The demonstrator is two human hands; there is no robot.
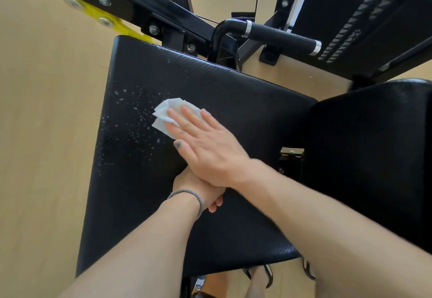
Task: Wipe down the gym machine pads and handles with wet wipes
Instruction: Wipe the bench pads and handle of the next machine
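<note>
Right hand (pixel 205 143), grip spread flat, fingers straight, pressing white wipe (pixel 167 113) onto black seat pad (pixel 233 101). Wet droplets (pixel 133 115) just left of my fingertips. Left hand (pixel 198 190) lies beneath my right wrist, its grip loosely curled, holding nothing.

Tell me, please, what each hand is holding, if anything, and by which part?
The right hand presses flat fingers on the white wipe, covering its near half, against the seat pad. The left hand lies mostly hidden beneath; its hold cannot be told.
</note>
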